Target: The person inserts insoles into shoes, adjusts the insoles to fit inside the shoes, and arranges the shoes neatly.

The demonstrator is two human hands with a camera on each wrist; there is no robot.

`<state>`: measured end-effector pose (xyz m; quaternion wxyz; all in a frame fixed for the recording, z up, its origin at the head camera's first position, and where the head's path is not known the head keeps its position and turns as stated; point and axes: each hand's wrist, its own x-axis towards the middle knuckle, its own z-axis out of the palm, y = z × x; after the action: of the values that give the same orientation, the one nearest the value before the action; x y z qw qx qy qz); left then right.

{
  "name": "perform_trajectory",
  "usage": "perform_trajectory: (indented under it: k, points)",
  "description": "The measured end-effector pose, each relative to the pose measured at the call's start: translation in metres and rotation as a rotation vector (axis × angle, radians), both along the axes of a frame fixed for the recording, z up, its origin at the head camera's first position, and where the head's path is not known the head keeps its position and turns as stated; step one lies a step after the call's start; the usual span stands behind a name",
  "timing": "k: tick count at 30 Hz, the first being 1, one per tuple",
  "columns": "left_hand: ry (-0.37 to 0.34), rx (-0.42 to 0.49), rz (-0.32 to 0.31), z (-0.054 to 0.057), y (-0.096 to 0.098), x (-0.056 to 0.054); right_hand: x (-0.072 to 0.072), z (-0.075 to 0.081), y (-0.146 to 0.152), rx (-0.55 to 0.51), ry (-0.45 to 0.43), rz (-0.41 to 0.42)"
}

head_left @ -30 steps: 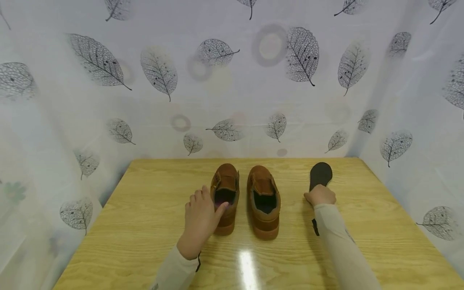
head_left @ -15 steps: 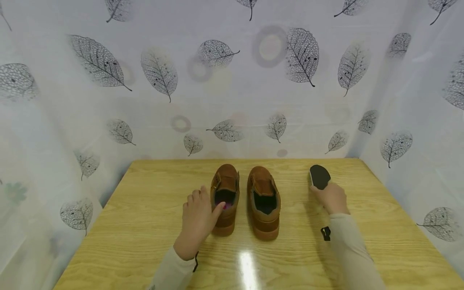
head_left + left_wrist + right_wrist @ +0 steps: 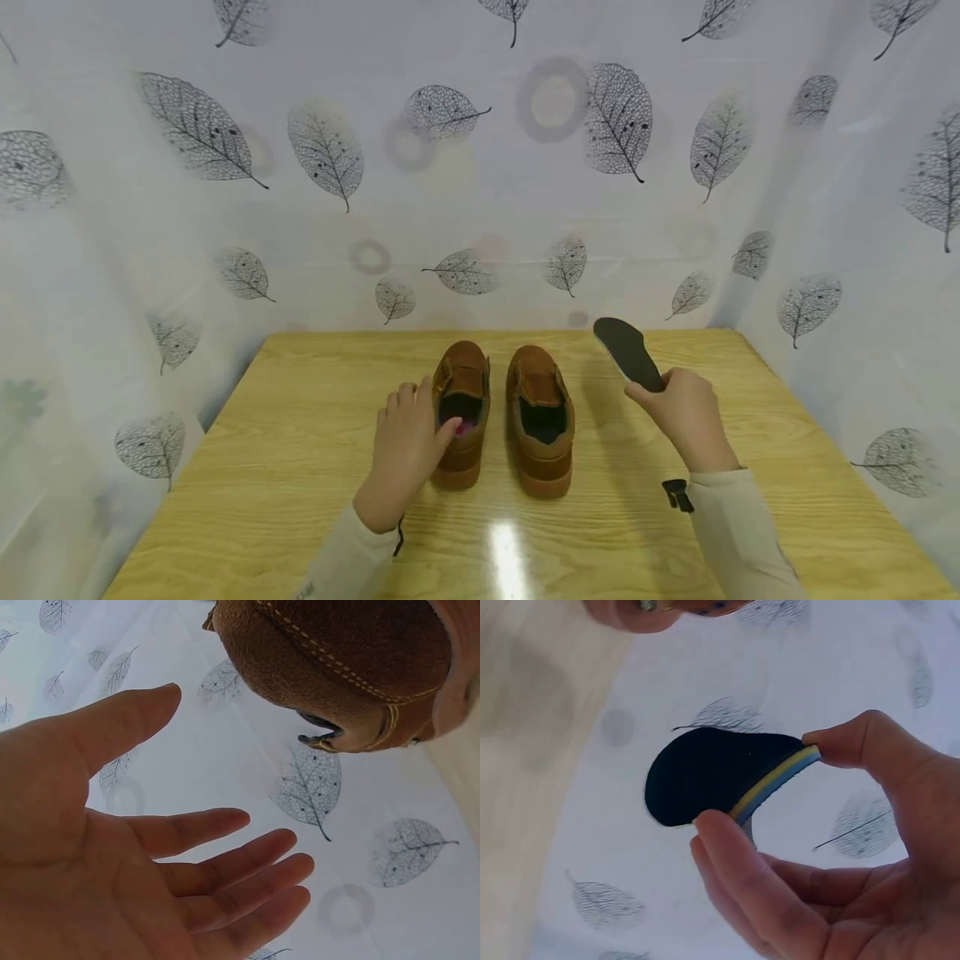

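Note:
My right hand [image 3: 686,415] pinches a black insole [image 3: 628,350] by its narrower end, raised over the right part of the table and tilted toward the upper left. In the right wrist view, yellow and blue layers show along the edge of the insole [image 3: 705,780], between thumb and fingers. Two brown shoes stand side by side in the middle, toes pointing away. Beside the left shoe [image 3: 467,454] is my left hand [image 3: 408,437], fingers spread and relaxed, thumb overlapping the opening. Something pink shows inside that shoe. The right shoe [image 3: 543,458] has a dark interior.
The wooden table [image 3: 300,500] ends at a pale curtain [image 3: 315,275] with leaf prints, which hangs behind and along both sides. A black strap piece [image 3: 677,495] shows at my right wrist.
My right hand has lifted the insole from the table's right side and swung its wide end up and to the left. My left hand has stayed nearly in place beside the left shoe.

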<state>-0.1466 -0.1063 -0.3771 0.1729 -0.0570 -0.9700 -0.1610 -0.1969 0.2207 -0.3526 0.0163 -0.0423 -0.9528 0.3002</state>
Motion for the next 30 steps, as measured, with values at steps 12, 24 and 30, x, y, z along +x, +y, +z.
perform_trajectory:
  k: [12,24,30]
  points:
    - [0.099,-0.014,-0.071,0.013,-0.006,-0.008,0.033,0.015,-0.039,0.134,0.490,0.370]
    - [0.166,-0.230,-0.347,0.018,-0.001,-0.019,0.040,0.011,-0.048,0.295,0.804,0.764]
    - [0.251,-0.274,-0.460,0.016,-0.003,-0.026,0.041,0.010,-0.052,0.338,0.830,0.840]
